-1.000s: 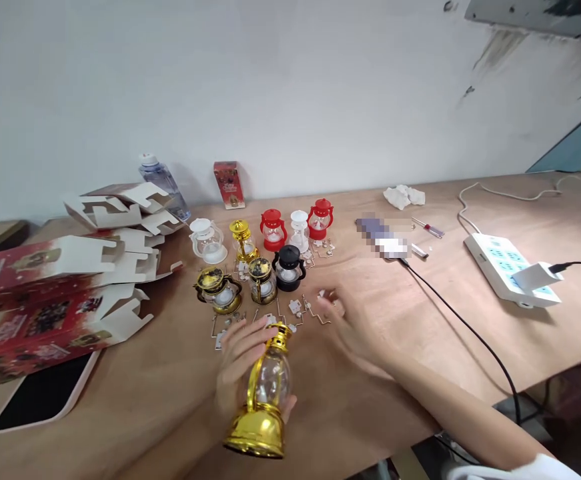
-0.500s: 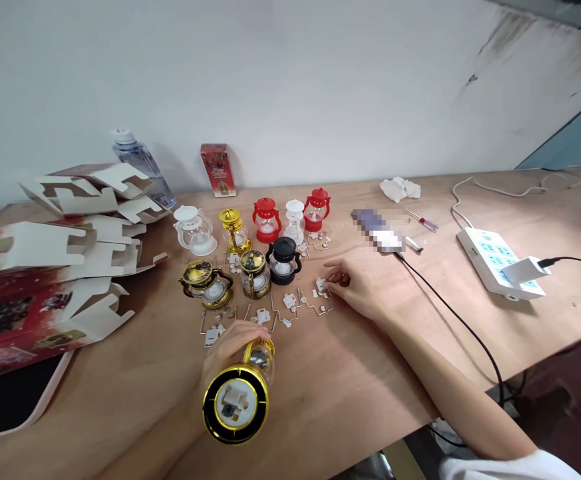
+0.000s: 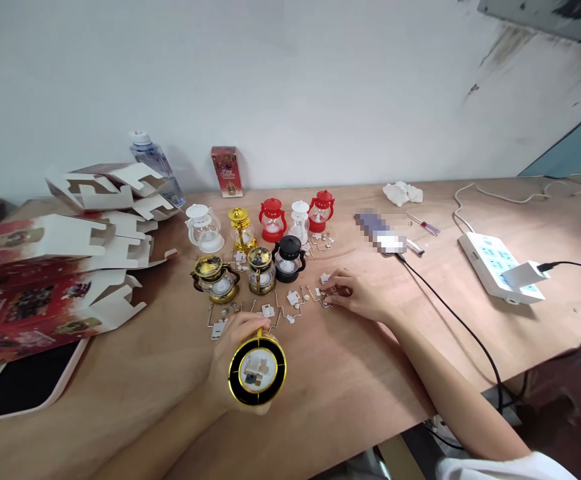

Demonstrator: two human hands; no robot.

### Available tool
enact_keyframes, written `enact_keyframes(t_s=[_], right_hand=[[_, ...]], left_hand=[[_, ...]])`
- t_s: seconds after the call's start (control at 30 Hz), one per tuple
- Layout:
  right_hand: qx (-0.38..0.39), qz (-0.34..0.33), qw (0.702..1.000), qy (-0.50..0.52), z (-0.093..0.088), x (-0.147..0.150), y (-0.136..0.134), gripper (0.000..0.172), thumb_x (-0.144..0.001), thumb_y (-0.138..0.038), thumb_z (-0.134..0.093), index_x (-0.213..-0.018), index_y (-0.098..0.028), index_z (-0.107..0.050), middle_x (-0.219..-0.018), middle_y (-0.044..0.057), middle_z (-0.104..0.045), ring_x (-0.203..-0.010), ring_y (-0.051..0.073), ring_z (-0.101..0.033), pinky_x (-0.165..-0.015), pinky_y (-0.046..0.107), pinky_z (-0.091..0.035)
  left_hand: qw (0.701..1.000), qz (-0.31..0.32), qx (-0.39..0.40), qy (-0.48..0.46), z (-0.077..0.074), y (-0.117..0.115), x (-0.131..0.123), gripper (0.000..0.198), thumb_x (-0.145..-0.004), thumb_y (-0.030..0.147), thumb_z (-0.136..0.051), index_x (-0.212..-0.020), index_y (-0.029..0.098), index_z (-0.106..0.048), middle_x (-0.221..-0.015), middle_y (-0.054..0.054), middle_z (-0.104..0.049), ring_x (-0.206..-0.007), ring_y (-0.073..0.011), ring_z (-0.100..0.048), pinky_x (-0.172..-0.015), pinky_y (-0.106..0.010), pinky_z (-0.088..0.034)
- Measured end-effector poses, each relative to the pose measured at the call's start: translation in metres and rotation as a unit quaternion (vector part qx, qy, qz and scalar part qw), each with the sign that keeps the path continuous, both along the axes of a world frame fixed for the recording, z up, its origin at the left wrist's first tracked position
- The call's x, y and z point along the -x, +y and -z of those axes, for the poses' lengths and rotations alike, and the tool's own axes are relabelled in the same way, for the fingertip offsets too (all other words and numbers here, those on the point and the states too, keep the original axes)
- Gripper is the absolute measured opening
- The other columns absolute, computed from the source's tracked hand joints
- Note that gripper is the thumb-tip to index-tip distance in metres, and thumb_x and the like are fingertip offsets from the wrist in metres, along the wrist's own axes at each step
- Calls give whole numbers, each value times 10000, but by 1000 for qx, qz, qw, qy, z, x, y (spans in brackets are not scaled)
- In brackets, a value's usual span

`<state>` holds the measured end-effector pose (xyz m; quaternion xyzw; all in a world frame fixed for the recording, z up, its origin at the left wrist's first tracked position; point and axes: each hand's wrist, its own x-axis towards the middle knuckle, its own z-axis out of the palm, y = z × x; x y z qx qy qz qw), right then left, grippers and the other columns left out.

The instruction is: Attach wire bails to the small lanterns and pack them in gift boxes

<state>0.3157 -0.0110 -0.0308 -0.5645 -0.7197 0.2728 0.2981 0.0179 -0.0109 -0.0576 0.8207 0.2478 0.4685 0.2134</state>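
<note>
My left hand (image 3: 237, 347) is wrapped round a gold lantern (image 3: 257, 370), tilted so its round black-and-gold base faces me. The base has an uncovered white recess with small parts inside. My right hand (image 3: 357, 295) rests on the table, thumb and fingers curved and slightly apart, fingertips at small white covers (image 3: 325, 278) and a bent metal wire (image 3: 315, 297). Whether a fingertip presses on a small part is hard to see. Just beyond stand a black lantern (image 3: 289, 260) and two black-and-gold lanterns, one upright (image 3: 261, 273) and one at the left (image 3: 216, 280).
Behind are red lanterns (image 3: 273, 220), white lanterns (image 3: 205, 230) and a gold lantern (image 3: 243, 230). Opened cardboard boxes (image 3: 70, 240) fill the left, above a black-screened device (image 3: 30, 380). A blurred phone (image 3: 370, 227), screwdriver (image 3: 424, 225) and power strip (image 3: 497, 267) lie right.
The held lantern has moved up and right, its base turned more squarely toward me. My right hand has shifted slightly over the small parts. The camera view has moved a little left.
</note>
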Motion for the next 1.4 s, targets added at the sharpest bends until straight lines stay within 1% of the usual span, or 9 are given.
enact_keyframes(t_s=[0.1, 0.37, 0.47, 0.57, 0.7, 0.83, 1.03, 1.2, 1.4], right_hand=[[-14, -1, 1000, -19, 3, 0, 1, 107, -842, -255, -639, -886, -220, -730, -896, 58, -639, -806, 181, -582, -695, 313, -482], [-114, -21, 989, -87, -1, 7, -1, 187, -919, -284, -540, -789, -196, -642, -803, 59, -617, -781, 190, -564, -739, 345, -479], [-171, 21, 985, -29, -1, 23, -10, 182, -926, -295, -530, -799, -209, -628, -805, 57, -611, -786, 196, -573, -724, 355, -492], [-241, 71, 965, 74, -4, 50, -28, 68, -907, -266, -575, -875, -239, -628, -838, 42, -613, -775, 184, -592, -687, 343, -504], [-323, 18, 934, 151, -18, 87, -51, 103, -883, -168, -603, -944, -249, -620, -796, 30, -619, -731, 171, -599, -624, 322, -497], [-361, -53, 925, 106, -32, 106, -60, 106, -909, -187, -567, -993, -236, -609, -759, 31, -639, -650, 161, -587, -577, 324, -472], [-366, -63, 927, 47, -28, 103, -59, 113, -928, -140, -522, -992, -202, -593, -770, 43, -644, -668, 149, -577, -598, 306, -459], [-385, -60, 921, -19, -19, 94, -58, 254, -950, -118, -426, -1047, -242, -624, -854, 48, -658, -718, 155, -576, -625, 314, -443], [-381, -65, 921, -39, -20, 89, -56, 301, -952, -141, -457, -1161, -290, -616, -915, 47, -664, -766, 168, -587, -671, 320, -456]], left_hand=[[999, 32, -6, -24, -5, -1, -3, 706, -667, 584, -614, -1258, 256, -412, -967, -73, -590, -873, -283, -607, -726, -444, -509], [1000, 17, 7, 14, -16, -2, -2, 713, -610, 423, -677, -1256, 271, -415, -1000, -75, -573, -869, -270, -596, -715, -403, -512], [1000, 8, 16, 25, -19, -4, -3, 713, -586, 344, -676, -1245, 265, -417, -1030, -81, -564, -893, -268, -593, -730, -396, -516], [999, 4, 11, 40, -23, -5, -4, 696, -582, 286, -665, -1233, 238, -424, -1047, -85, -554, -916, -260, -586, -749, -385, -516], [999, 3, -5, 53, -27, -6, -5, 714, -599, 317, -695, -1254, 214, -431, -1079, -100, -551, -933, -264, -583, -767, -385, -504], [997, -5, -41, 63, -29, -7, -6, 699, -674, 374, -705, -1290, 205, -421, -1065, -108, -556, -924, -259, -586, -758, -377, -495], [995, -30, -52, 77, -31, -7, -9, 657, -696, 318, -679, -1295, 203, -436, -1062, -112, -573, -943, -257, -590, -773, -359, -486], [993, -28, -45, 109, -33, -8, -9, 678, -687, 289, -664, -1327, 223, -451, -1102, -109, -593, -982, -265, -600, -824, -359, -461], [991, -27, -40, 128, -33, -8, -8, 715, -675, 300, -675, -1348, 234, -444, -1134, -110, -597, -998, -274, -603, -853, -368, -438]])
